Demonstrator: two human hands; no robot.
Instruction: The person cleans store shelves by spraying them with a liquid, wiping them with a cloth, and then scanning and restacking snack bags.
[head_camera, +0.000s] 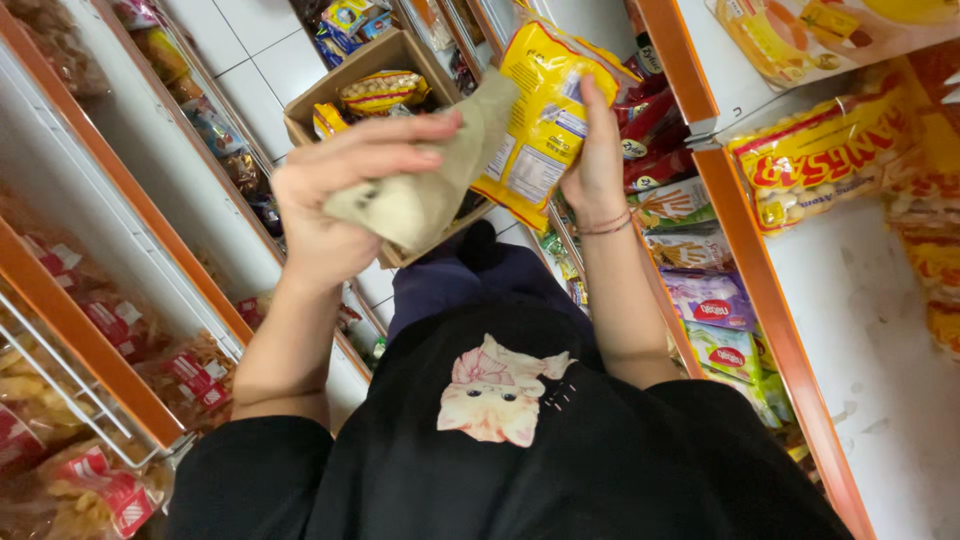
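Observation:
My left hand (335, 205) grips a crumpled beige cloth (430, 185), whose far end lies against a yellow snack packet (545, 110). My right hand (595, 160) holds that packet upright by its back, with the printed panel facing me. Both hands are raised over an open cardboard box (345, 85) that has a few more snack packets inside. The box sits just beyond my knees, which are covered in dark blue trousers.
Orange-edged white shelves run along both sides of a narrow aisle. The right shelf (780, 300) carries yellow, red and purple snack bags. The left shelf (120, 330), with a wire rail, holds clear bags of fried snacks. White floor tiles show beyond the box.

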